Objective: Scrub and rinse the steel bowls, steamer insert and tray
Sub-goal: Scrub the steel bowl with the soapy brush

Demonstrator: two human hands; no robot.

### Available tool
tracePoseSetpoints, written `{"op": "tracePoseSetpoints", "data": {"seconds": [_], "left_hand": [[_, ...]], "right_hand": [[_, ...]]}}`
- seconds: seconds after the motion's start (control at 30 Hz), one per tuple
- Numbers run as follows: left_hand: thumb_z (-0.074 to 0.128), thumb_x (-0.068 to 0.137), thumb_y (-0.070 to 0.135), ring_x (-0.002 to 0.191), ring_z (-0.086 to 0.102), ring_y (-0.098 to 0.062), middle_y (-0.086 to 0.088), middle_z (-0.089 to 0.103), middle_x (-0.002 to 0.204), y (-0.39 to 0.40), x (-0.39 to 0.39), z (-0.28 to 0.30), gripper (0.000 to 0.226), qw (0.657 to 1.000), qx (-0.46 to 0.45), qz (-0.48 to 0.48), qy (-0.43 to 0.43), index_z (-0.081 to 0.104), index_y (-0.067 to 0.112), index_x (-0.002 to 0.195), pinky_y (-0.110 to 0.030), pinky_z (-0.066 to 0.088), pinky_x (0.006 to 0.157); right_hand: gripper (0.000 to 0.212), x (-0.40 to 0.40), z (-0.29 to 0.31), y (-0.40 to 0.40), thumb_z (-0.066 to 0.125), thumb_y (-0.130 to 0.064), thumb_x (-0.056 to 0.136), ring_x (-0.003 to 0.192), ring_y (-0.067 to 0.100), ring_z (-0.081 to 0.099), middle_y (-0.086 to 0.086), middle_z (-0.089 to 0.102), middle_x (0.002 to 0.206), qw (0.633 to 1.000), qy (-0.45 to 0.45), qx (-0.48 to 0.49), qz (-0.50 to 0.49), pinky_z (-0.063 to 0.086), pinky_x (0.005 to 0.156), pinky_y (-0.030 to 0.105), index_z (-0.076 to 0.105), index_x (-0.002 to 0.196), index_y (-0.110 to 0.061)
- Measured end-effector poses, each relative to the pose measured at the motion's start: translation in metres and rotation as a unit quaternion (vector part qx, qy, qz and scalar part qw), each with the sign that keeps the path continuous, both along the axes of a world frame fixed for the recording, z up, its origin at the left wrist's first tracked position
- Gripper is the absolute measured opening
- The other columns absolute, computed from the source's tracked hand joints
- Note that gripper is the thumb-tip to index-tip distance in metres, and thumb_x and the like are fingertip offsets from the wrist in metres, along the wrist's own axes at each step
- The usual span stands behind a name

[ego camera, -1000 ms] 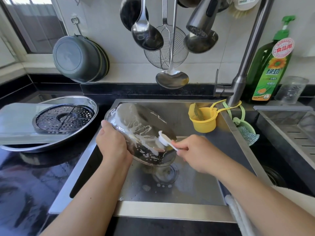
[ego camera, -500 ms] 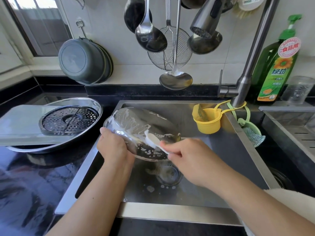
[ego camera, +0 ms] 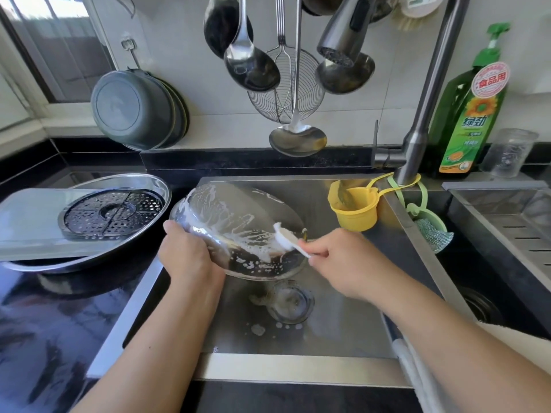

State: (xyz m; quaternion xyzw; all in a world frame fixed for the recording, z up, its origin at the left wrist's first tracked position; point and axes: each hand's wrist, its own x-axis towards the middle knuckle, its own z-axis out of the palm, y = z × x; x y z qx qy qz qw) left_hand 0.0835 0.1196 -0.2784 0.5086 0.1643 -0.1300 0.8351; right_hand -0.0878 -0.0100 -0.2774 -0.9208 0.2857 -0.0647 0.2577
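- Steel bowl (ego camera: 238,231), head view, centre of frame: held tilted over the sink (ego camera: 343,332), underside facing the camera and streaked with white suds. Judged reason for the tilt: it presents the outer wall to the scrubber and lets foam drip toward the drain (ego camera: 290,302) just below.
- Left hand (ego camera: 186,257): fingers curled round the bowl's near-left rim, thumb on the outside; it carries the bowl clear of the sink floor.
- Right hand (ego camera: 343,260): fingertips pinch a white scrubbing pad (ego camera: 287,238), pressed flat to the bowl's right side.
- Steamer insert (ego camera: 113,213), left of frame: lies in a wide steel tray (ego camera: 155,186) on the dark counter, partly on a pale board (ego camera: 32,222). Likely parked within reach, awaiting their turn.
- Faucet head (ego camera: 343,34), top of frame: no water visible. Rinse judged not yet begun.
- Dish soap bottle (ego camera: 468,114), upper right, stands beside the faucet.
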Motion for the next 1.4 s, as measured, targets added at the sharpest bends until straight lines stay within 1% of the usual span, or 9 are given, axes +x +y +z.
{"op": "tracePoseSetpoints", "data": {"seconds": [0.2, 0.4, 0.63, 0.8, 0.9, 1.0, 1.2, 1.33, 1.4], "left_hand": [[0.050, 0.098, 0.028, 0.062, 0.060, -0.019, 0.003, 0.057, 0.058, 0.005, -0.004, 0.004, 0.029, 0.999, -0.014, -0.035, -0.031, 0.051, 0.020, 0.070, -0.032, 0.056, 0.065], [0.049, 0.107, 0.032, 0.037, 0.049, -0.010, 0.006, 0.050, 0.044, 0.063, -0.024, 0.029, 0.041, 0.999, 0.010, -0.029, -0.037, 0.048, 0.018, 0.069, -0.024, 0.045, 0.051], [0.055, 0.106, 0.029, 0.067, 0.062, -0.018, -0.002, 0.066, 0.075, 0.164, -0.033, 0.019, 0.030, 0.998, 0.050, -0.025, -0.011, 0.061, 0.014, 0.081, -0.034, 0.057, 0.072], [0.051, 0.105, 0.015, 0.041, 0.049, -0.009, 0.008, 0.051, 0.045, 0.203, -0.029, 0.013, 0.040, 0.991, 0.114, -0.072, -0.020, 0.047, 0.014, 0.065, -0.027, 0.043, 0.054], [0.062, 0.103, 0.025, 0.076, 0.068, -0.026, -0.006, 0.072, 0.072, 0.222, -0.019, 0.014, 0.029, 0.985, 0.125, -0.116, -0.025, 0.066, 0.005, 0.082, -0.043, 0.058, 0.084], [0.070, 0.098, 0.037, 0.097, 0.073, -0.036, -0.017, 0.078, 0.098, 0.232, -0.011, 0.009, 0.038, 0.965, 0.176, -0.176, -0.080, 0.072, -0.001, 0.102, -0.049, 0.056, 0.099], [0.086, 0.069, 0.051, 0.098, 0.076, -0.029, -0.019, 0.074, 0.114, 0.243, 0.003, -0.012, 0.086, 0.927, 0.220, -0.251, -0.173, 0.057, 0.003, 0.134, -0.048, 0.061, 0.089], [0.084, 0.084, 0.034, 0.099, 0.077, -0.026, -0.009, 0.077, 0.112, 0.241, 0.006, -0.016, 0.058, 0.932, 0.196, -0.242, -0.184, 0.061, 0.014, 0.133, -0.052, 0.058, 0.097], [0.084, 0.085, 0.030, 0.100, 0.077, -0.026, -0.009, 0.076, 0.115, 0.242, 0.010, -0.017, 0.061, 0.936, 0.182, -0.246, -0.176, 0.058, 0.015, 0.138, -0.051, 0.058, 0.098]], "right_hand": [[0.039, -0.002, 0.005, -0.023, 0.052, -0.020, 0.100, 0.076, 0.023, 0.062, -0.005, 0.065, 0.077, 0.998, -0.002, 0.029, -0.052, 0.045, 0.063, 0.031, 0.068, 0.127, -0.043], [0.037, -0.012, 0.056, 0.010, 0.053, -0.022, 0.101, 0.062, 0.016, 0.055, -0.011, 0.066, 0.072, 0.999, -0.039, -0.028, 0.000, 0.039, 0.056, 0.030, 0.066, 0.129, -0.043], [0.037, -0.035, 0.075, 0.094, 0.054, -0.029, 0.101, 0.065, 0.007, 0.041, -0.016, 0.050, 0.060, 0.988, -0.012, -0.078, 0.135, 0.036, 0.058, 0.026, 0.062, 0.130, -0.050], [0.038, -0.042, 0.075, 0.121, 0.051, -0.027, 0.103, 0.076, 0.007, 0.043, -0.019, 0.044, 0.060, 0.987, -0.004, -0.074, 0.143, 0.030, 0.059, 0.009, 0.060, 0.134, -0.049], [0.040, -0.044, 0.077, 0.126, 0.051, -0.026, 0.104, 0.063, 0.003, 0.037, -0.017, 0.040, 0.058, 0.988, 0.013, -0.091, 0.127, 0.037, 0.060, 0.018, 0.058, 0.134, -0.051], [0.040, -0.049, 0.080, 0.133, 0.049, -0.030, 0.105, 0.076, 0.014, 0.057, -0.016, 0.057, 0.074, 0.984, 0.044, -0.114, 0.129, 0.050, 0.077, 0.036, 0.055, 0.134, -0.055], [0.040, -0.047, 0.086, 0.170, 0.041, -0.037, 0.107, 0.089, 0.019, 0.059, -0.003, 0.067, 0.111, 0.973, 0.100, -0.124, 0.169, 0.050, 0.076, 0.037, 0.046, 0.138, -0.061], [0.042, -0.041, 0.081, 0.205, 0.038, -0.033, 0.108, 0.116, 0.029, 0.059, -0.002, 0.058, 0.140, 0.963, 0.098, -0.145, 0.203, 0.043, 0.077, 0.033, 0.046, 0.141, -0.057], [0.044, -0.033, 0.077, 0.194, 0.038, -0.029, 0.107, 0.114, 0.033, 0.059, 0.003, 0.060, 0.134, 0.963, 0.111, -0.184, 0.161, 0.046, 0.080, 0.034, 0.048, 0.142, -0.053]]}}
